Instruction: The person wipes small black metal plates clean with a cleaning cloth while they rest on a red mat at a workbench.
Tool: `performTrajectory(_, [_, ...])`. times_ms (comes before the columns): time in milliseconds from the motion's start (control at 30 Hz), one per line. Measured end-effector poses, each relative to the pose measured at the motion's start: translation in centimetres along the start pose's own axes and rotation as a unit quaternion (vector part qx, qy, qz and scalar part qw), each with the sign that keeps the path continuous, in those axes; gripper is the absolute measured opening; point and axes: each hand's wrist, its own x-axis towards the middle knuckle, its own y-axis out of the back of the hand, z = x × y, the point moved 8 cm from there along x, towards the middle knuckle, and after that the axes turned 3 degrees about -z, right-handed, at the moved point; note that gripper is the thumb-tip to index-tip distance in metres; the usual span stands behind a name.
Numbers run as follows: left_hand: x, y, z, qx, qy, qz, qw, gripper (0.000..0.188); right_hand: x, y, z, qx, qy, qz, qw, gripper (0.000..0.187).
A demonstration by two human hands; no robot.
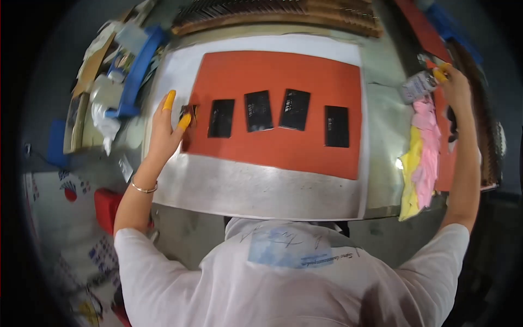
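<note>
My left hand [166,128] is at the left edge of an orange mat [261,150], thumb and index finger spread. Yellow finger cots cover both tips. The thumb overlaps a small dark glossy panel [190,111]; whether it presses on it I cannot tell. Across the mat lie a black rectangular panel [221,119], a slightly turned one [258,111], another tilted the other way [295,109] and one at the right [336,126]. Out at the far right, my right hand [457,90], also in yellow cots, grips the top of a tilted grey labelled bottle [417,87].
Below the bottle, pink cloth [426,158] and yellow cloth [411,177] lie along the table's right side. A blue holder [133,73] and a white squeeze bottle [104,106] stand at left. Slotted brown racks [272,15] line the back. A red stool-like object [106,210] sits lower left.
</note>
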Motion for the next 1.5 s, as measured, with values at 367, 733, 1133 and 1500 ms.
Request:
performTrajectory(367, [-3.1, -2.1, -1.2, -0.114, 0.178, 0.031, 0.977, 0.046, 1.7, -1.3, -0.7, -0.034, 0.003, -0.025, 0.999, 0.027])
performTrajectory(733, [-2.5, -2.2, -3.7, -0.17, 0.188, 0.101, 0.962, 0.032, -4.1, -0.4, -15.8, 0.349, 0.112, -0.043, 0.93, 0.023])
performTrajectory(1133, [-1.2, -3.8, -7.5, -0.57, 0.243, -0.024, 0.785, 0.042, -10.0, -14.6, -49.8, 0.273, 0.306, -0.212, 0.887, 0.017])
performTrajectory(1500, [-1.4, -3.8, -8.1, -0.582, 0.238, -0.032, 0.777, 0.039, -9.1, -16.1, -51.9, 0.199, 0.266, -0.18, 0.926, 0.013])
